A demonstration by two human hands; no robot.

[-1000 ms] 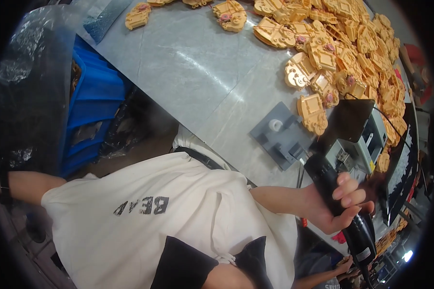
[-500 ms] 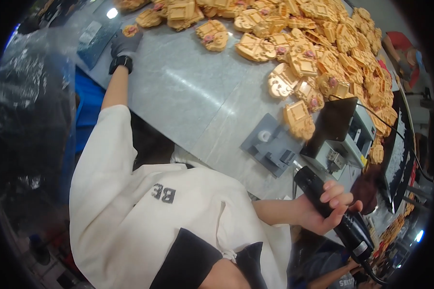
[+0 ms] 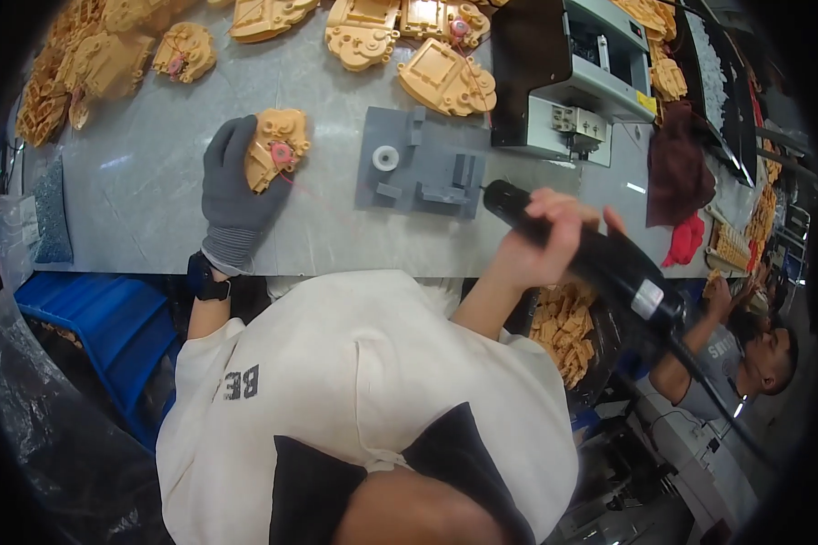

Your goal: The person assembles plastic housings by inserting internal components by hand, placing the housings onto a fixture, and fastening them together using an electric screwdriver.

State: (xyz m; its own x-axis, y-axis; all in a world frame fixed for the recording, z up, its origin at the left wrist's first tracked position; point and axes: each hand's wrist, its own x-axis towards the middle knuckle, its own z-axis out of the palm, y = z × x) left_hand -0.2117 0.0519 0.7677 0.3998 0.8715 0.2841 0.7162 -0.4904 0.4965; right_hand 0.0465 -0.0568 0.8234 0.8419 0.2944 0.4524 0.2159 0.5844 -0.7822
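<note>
My left hand [image 3: 236,195], in a grey glove, grips a tan plastic housing [image 3: 268,141] that has a round pink part on its face. The hand is just above the table, left of a grey fixture [image 3: 424,163] with a white ring and raised blocks. My bare right hand [image 3: 545,241] is wrapped round a black electric screwdriver [image 3: 613,268]. Its tip points up and left, close to the fixture's right edge. A cord runs from its back end toward the lower right.
Beyond the fixture lie several tan housings [image 3: 445,77], with a heap [image 3: 91,64] at the far left. A grey and black machine [image 3: 563,100] stands right of the fixture. Dark red cloth [image 3: 682,173] lies farther right. Below the table edge is a blue crate [image 3: 109,336]. Another person [image 3: 727,363] works at right.
My left hand has come back from the far left toward the fixture, carrying the housing. The view has turned. The screwdriver stays in my right hand, its tip still near the fixture.
</note>
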